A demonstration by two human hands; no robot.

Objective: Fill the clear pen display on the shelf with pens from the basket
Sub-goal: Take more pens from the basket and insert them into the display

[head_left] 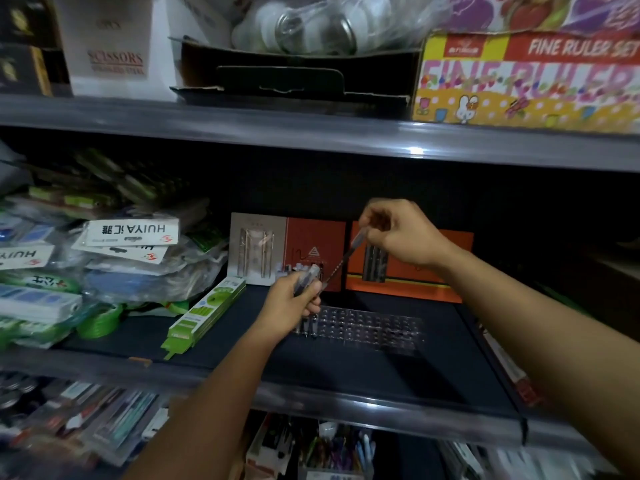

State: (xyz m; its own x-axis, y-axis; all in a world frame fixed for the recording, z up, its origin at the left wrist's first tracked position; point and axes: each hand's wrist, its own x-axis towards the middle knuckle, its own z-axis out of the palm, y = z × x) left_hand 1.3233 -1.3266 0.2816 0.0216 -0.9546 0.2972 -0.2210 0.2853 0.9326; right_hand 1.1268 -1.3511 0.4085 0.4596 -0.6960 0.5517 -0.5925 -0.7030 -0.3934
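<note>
Left hand (294, 299) gripping pens (306, 275), right hand (398, 233) pinching one pen (343, 259) above clear display (374, 327)

Two hands (346, 268), one clear pen display (367, 329), two orange boxes (412, 271), one green box (204, 315)

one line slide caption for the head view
Right hand draws one pen from the left hand's bunch above the clear pen display.

Left hand (294, 299) fisted low, right hand (398, 233) pinching, raised higher.
</note>
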